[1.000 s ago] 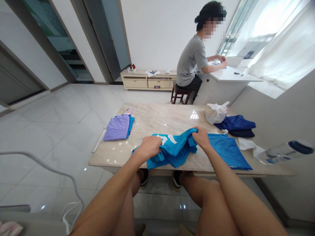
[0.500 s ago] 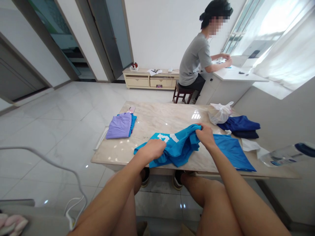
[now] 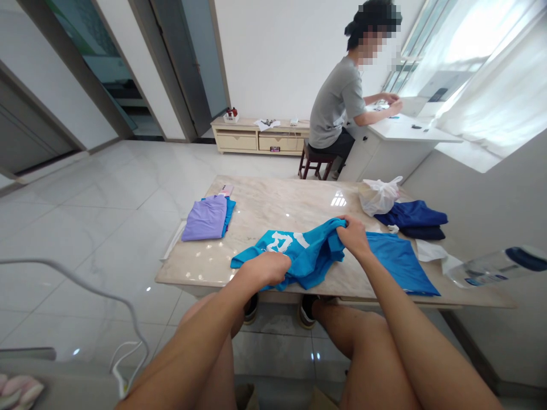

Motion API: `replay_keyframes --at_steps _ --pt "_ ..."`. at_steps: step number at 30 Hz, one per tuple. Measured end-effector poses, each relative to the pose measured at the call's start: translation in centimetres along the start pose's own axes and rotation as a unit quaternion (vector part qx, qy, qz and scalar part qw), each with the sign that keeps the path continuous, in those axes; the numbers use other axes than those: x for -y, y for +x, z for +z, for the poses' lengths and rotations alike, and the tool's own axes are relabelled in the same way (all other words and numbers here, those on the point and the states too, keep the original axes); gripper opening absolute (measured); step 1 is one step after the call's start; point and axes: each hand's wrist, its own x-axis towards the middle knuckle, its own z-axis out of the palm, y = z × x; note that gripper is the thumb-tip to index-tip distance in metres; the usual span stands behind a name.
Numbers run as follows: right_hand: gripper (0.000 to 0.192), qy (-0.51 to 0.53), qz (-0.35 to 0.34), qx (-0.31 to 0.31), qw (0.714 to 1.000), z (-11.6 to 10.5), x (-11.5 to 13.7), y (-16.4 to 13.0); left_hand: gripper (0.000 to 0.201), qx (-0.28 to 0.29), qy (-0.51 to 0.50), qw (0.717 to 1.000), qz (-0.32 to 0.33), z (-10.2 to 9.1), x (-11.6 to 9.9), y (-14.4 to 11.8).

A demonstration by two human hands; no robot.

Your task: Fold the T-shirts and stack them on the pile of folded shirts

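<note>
Blue white-printed garment, clamped in the left grip and right grip, could be creased by uneven pulling.

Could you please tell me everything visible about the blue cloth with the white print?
The blue cloth is bright, with white print, and looks like soft fabric. It is creased and bunched, partly lifted: the left hand grips its near side, the right hand its raised right end. Its left end lies on the pale table.
</note>
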Motion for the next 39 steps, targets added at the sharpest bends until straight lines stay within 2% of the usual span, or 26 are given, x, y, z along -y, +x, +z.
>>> replay_keyframes --at_steps 10,23,39 --pt "0.044 -0.004 -0.006 0.018 1.0 0.2 -0.6 0.1 0.029 0.0 0.008 1.0 -0.008 0.2 0.5 -0.2" --pt "0.045 -0.012 -0.001 0.017 1.0 0.3 -0.9 0.1 0.023 0.002 -0.006 1.0 -0.008 0.6 1.1 -0.1" --pt "0.045 -0.014 0.003 0.02 1.0 0.2 -1.1 0.2 0.026 0.0 -0.015 1.0 -0.01 1.0 1.6 0.2"
